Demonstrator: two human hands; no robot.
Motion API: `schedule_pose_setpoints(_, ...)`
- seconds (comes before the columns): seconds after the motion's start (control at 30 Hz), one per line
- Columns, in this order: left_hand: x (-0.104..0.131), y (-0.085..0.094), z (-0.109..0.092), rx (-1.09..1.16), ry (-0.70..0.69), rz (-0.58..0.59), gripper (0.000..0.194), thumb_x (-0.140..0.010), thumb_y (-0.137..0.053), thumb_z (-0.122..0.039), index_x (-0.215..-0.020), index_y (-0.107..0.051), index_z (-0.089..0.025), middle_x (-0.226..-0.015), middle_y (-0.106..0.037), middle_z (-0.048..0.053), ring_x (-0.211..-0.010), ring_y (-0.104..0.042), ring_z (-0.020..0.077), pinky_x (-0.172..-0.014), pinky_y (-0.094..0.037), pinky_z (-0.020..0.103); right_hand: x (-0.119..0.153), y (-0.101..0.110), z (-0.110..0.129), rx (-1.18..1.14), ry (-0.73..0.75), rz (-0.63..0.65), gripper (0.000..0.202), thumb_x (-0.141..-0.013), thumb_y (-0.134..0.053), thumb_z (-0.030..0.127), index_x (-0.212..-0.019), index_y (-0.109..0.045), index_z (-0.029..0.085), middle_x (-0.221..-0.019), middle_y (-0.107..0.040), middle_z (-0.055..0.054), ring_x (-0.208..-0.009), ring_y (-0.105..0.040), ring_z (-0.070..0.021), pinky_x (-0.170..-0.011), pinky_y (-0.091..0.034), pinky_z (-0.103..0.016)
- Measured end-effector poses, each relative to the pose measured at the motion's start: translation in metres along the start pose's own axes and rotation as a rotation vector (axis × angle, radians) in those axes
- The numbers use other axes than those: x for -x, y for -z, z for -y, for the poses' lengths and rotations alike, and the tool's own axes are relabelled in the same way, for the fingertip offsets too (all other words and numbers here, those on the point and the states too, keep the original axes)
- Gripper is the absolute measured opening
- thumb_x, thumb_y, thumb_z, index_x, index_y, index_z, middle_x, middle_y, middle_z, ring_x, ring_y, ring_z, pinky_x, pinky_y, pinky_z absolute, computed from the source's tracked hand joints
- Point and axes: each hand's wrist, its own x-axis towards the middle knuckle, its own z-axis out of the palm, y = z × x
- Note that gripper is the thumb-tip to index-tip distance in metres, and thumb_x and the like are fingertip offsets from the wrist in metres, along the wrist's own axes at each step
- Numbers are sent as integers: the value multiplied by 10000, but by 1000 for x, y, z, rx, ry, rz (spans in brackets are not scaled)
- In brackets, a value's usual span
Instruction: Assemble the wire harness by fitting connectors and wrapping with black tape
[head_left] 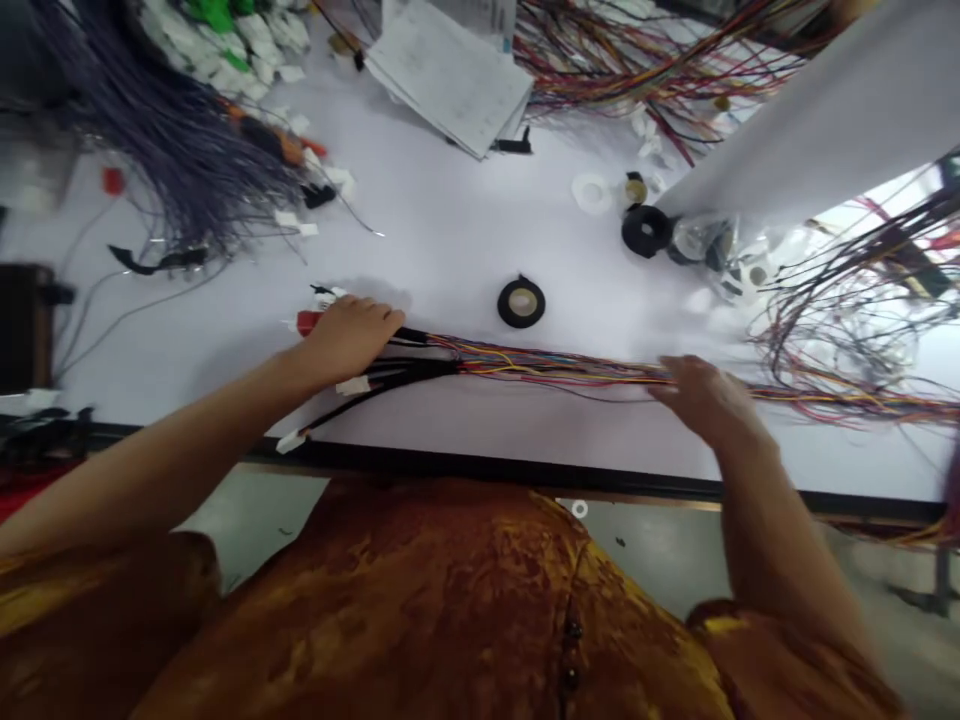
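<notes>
A long wire harness (pixel 555 366) of red, yellow, blue and dark strands stretches across the white table near its front edge. Its left end splits into black-sleeved branches (pixel 405 376) with white connectors (pixel 291 441) and a red connector (pixel 307 322). My left hand (pixel 354 338) is closed over the upper branches beside the red connector, its fingertips partly hidden. Further right, my right hand (pixel 709 398) has its thumb and fingers around the coloured wires, which run on beyond it. A roll of black tape (pixel 521 302) lies just behind the harness, between my hands.
Purple-grey wires (pixel 187 150) and white connectors (pixel 262 50) are heaped at the back left. Papers (pixel 450 75) and more coloured wires (pixel 637 60) lie at the back. Another black tape roll (pixel 646 231) sits beside a slanting white post (pixel 810 120); tangled wires (pixel 840 290) lie right.
</notes>
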Motion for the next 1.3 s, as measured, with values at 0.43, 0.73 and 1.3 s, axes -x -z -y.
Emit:
schedule_pose_setpoints(0.43, 4, 1, 1, 1, -75, -185, 244, -868, -470, -49, -965, -669, -152, -906, -683, 119, -970, -633, 276, -917, -419, 427, -55, -1, 311, -177, 487, -201, 250, -1010, -358, 163, -1123, -579, 136, -1090, -661, -134, -985, -616, -248, -784, -456, -341)
schedule_pose_setpoints(0.73, 24, -7, -38, 1110, 207, -236, 131, -832, -664, -294, -868, -666, -167, -862, -663, 56, -766, -611, 187, -739, -484, 335, -54, -5, 306, -219, 360, -202, 278, -1067, -270, 320, -1096, -510, 182, -927, -702, -77, -827, -665, -187, -673, -399, -284)
schedule_pose_setpoints(1.3, -14, -46, -47, 1885, 291, -508, 376, -680, -798, -420, -929, -691, -159, -708, -628, -2, -631, -578, 119, -642, -493, 276, -46, -12, 308, -322, 368, -256, 255, -1047, -284, 243, -1023, -528, 171, -950, -687, -117, -906, -653, -212, -797, -453, -313)
